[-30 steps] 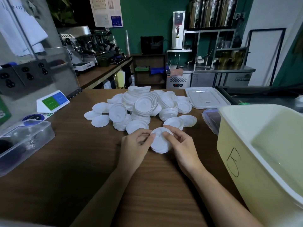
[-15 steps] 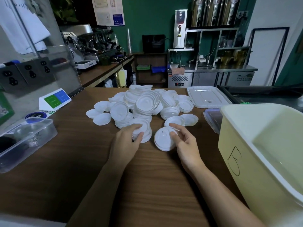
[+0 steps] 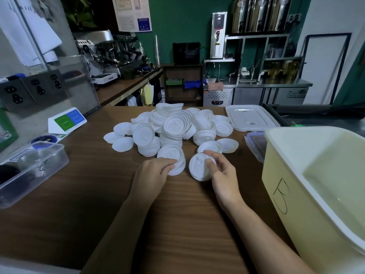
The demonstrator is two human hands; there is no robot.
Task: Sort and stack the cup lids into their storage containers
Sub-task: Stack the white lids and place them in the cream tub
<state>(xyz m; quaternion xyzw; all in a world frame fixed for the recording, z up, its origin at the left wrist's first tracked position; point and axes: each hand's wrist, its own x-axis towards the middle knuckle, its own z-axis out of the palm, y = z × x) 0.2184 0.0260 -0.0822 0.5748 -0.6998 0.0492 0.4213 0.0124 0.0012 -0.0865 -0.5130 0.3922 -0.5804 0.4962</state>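
Bare wood is stretching open along the near edge of the counter (image 3: 187,224). The heap of white cup lids (image 3: 173,125) is filling the far middle. The pale yellow bin (image 3: 306,224) is walling off the right edge, a clear plastic tub (image 3: 33,171) is crowding the left edge, and a clear bin lid (image 3: 250,117) is taking the far right corner.

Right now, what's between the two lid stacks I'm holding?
Only a narrow bare strip of the wooden counter separates the left stack from the right stack, as the head view shows.

So the left hand (image 3: 152,173) let go of the small white plastic lid stack (image 3: 198,169) and now grips the neighbouring white lid stack (image 3: 173,157), leaving the right hand (image 3: 223,175) holding the first alone.
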